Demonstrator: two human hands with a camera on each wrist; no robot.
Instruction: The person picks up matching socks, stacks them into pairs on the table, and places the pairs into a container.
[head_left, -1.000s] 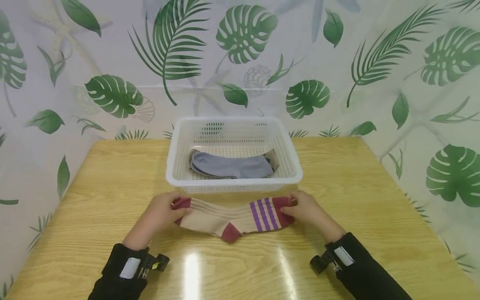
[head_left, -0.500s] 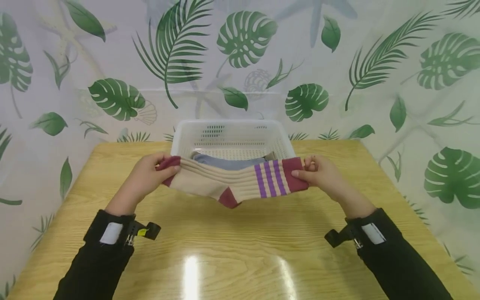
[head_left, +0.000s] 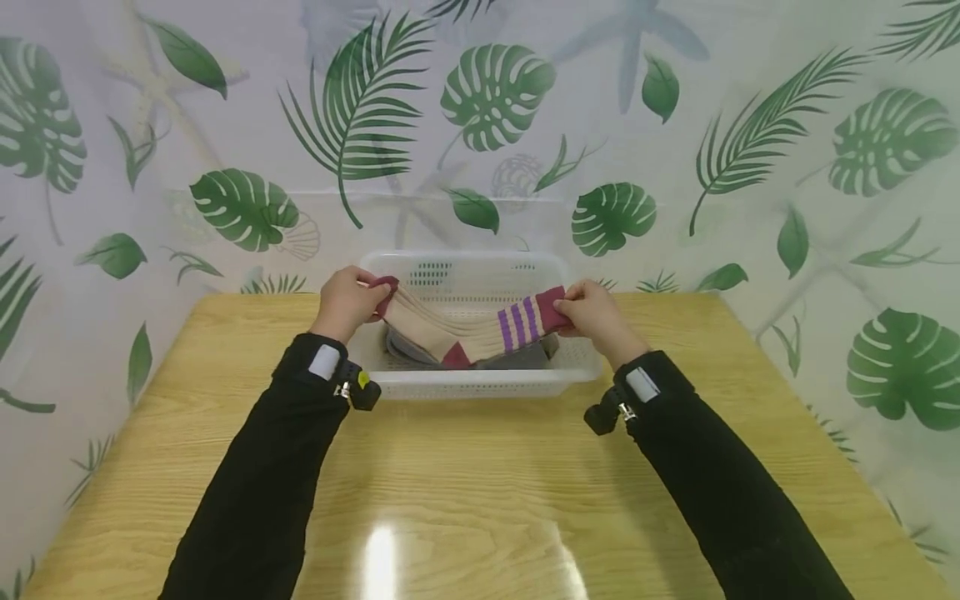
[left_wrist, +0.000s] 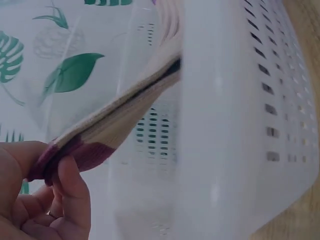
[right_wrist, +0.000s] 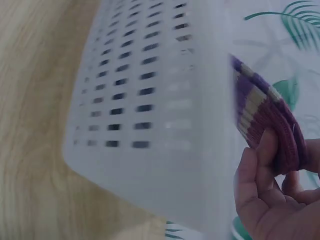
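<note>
A beige sock pair point(head_left: 465, 329) with maroon toe, heel and cuff and purple stripes hangs stretched over the white perforated basket point(head_left: 577, 367). My left hand point(head_left: 351, 302) pinches its maroon toe end point(left_wrist: 75, 150) at the basket's left rim. At the right rim my right hand point(head_left: 592, 310) pinches the maroon cuff point(right_wrist: 277, 127). The sock's middle sags into the basket, onto grey socks point(head_left: 525, 357) lying on the bottom.
The basket stands at the far middle of a wooden table point(head_left: 480, 492). A leaf-patterned curtain point(head_left: 225, 200) closes in the back and both sides. Both wrist views are filled by the basket's wall point(left_wrist: 235, 125) point(right_wrist: 150, 100).
Both hands lifted the stretched sock off the table in front of the basket, carried it forward, and now hold it over and partly inside the basket.
</note>
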